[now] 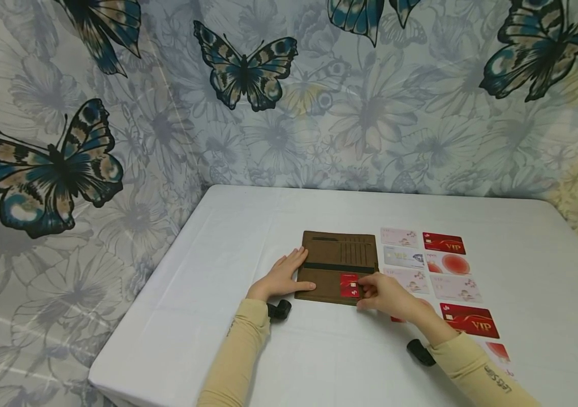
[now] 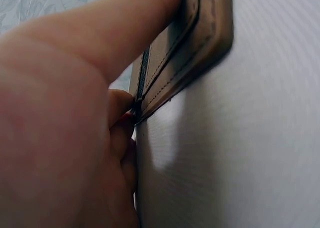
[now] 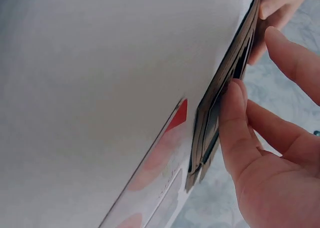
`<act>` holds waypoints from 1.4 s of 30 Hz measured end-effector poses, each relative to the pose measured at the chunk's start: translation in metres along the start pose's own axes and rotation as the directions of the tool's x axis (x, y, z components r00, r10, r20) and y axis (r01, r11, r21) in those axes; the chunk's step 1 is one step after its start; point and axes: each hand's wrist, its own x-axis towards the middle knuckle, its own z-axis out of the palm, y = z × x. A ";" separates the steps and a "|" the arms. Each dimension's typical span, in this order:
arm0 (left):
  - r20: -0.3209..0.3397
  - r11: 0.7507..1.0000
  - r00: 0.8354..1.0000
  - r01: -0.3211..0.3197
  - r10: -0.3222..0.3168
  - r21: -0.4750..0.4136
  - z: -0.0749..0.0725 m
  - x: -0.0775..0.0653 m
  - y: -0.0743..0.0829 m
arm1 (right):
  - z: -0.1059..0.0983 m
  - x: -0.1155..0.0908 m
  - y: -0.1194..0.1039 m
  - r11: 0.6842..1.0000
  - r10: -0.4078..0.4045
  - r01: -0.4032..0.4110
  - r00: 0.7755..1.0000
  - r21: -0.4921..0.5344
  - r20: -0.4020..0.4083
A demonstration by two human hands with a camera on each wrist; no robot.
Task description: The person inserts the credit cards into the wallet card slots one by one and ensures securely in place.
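The person's left hand (image 1: 283, 279) came in low from the near left, its fingers extended along the left edge of an open, brown, leather-like wallet (image 1: 322, 291) and its thumb reaching across the lower panel. It pressed lightly rather than gripping, the thumb set well apart from the fingers. The right hand (image 1: 389, 295) angled in from the near right, fingers bent at the wallet's lower right edge; the right wrist view showed a fingertip touching the layered edge there, with the thumb held away from it. Whether those fingers pinched any layer could not be told.

The wallet lay flat on a white cloth-covered table (image 1: 177, 316), a dark strip dividing its two panels. A small red card with white marks (image 1: 348, 285) sat at the right of the lower panel, just beside the right fingertips; how deep it was in a pocket was unclear.

Open room stretched from the wallet to the table's left edge and towards the back edge. On the right only a narrow gap separated the wallet from two columns of pink, white and red cards (image 1: 444, 243), some partly hidden beneath the right forearm.
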 end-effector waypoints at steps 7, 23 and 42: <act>0.004 1.000 1.000 0.000 0.000 -0.001 0.000 -0.001 -0.001 | 0.002 0.000 -0.005 1.000 -0.015 0.015 1.000 0.020 0.019; 0.001 1.000 1.000 0.003 -0.003 -0.016 -0.001 -0.002 0.000 | 0.006 0.002 -0.007 1.000 0.006 -0.005 0.997 -0.009 0.074; -0.001 1.000 1.000 -0.001 0.001 -0.004 -0.002 -0.001 0.001 | 0.007 0.004 -0.009 1.000 0.000 -0.003 0.995 0.027 0.096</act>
